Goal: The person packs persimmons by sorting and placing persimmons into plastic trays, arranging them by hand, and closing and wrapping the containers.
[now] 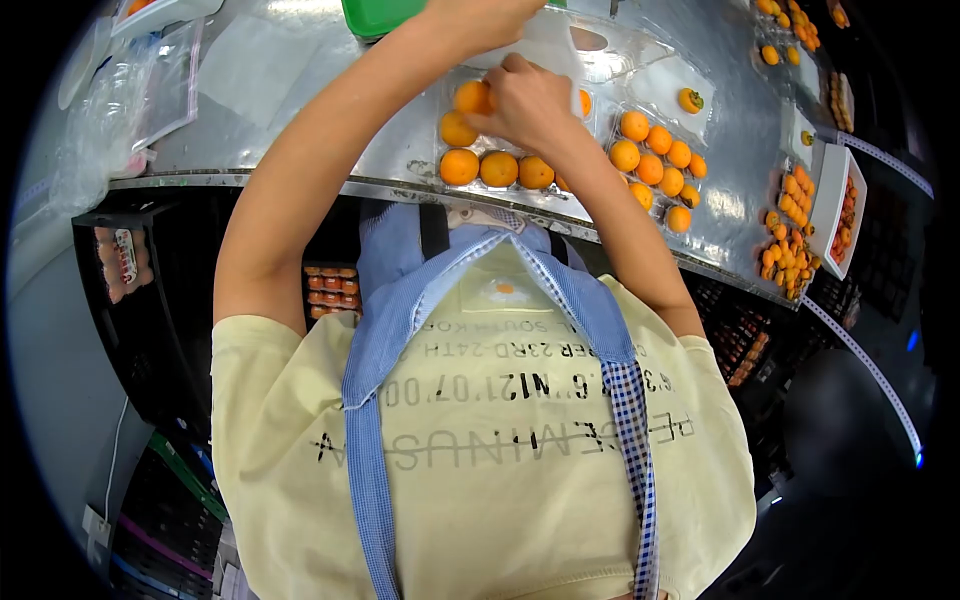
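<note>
My left hand (490,20) is at the top edge, close to a green tray (375,15); its fingers are mostly out of view. Below it my right hand (530,100) is bent with its fingers curled in, over a clear tray of orange persimmons (459,167). What its fingers hold, if anything, is hidden. A translucent white sheet (548,45) shows between and behind the two hands. Beside the fingers of my right hand lies another persimmon (472,97), partly covered by them.
Right of my hands stands a second tray of persimmons (650,168), with a single persimmon (690,100) beyond it. Plastic bags (120,120) lie at the left. A white box of fruit (826,205) and more persimmons (788,262) are at the far right.
</note>
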